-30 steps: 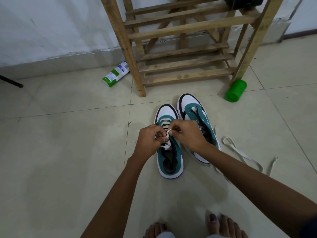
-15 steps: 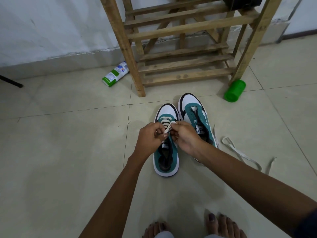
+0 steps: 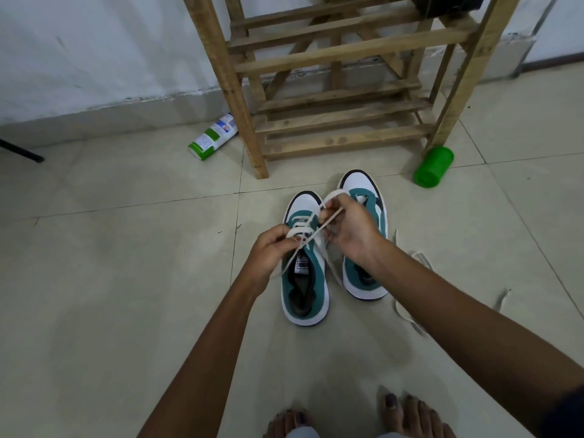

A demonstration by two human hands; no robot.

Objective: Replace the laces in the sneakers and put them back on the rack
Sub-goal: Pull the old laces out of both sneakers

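Two white, teal and black sneakers stand side by side on the tiled floor, toes toward the wooden rack point(image 3: 331, 121). The left sneaker point(image 3: 305, 289) carries a white lace point(image 3: 298, 230) through its front eyelets. My left hand point(image 3: 270, 254) pinches the lace above the tongue. My right hand point(image 3: 349, 229) pinches a loop of the same lace and holds it up over the toe area. The right sneaker point(image 3: 363, 273) is partly hidden under my right hand and forearm. A second loose white lace point(image 3: 407, 314) lies on the floor to the right.
A green and white bottle point(image 3: 213, 137) lies on its side left of the rack's front leg. A green plastic cup point(image 3: 433, 167) lies by the rack's right leg. A dark object point(image 3: 455, 4) sits on an upper rack shelf. My bare feet point(image 3: 357, 415) are at the bottom edge.
My right hand has risen and moved away from me, drawing out a loop of lace, and the lace ends now stretch between both hands. The left hand stays over the tongue.
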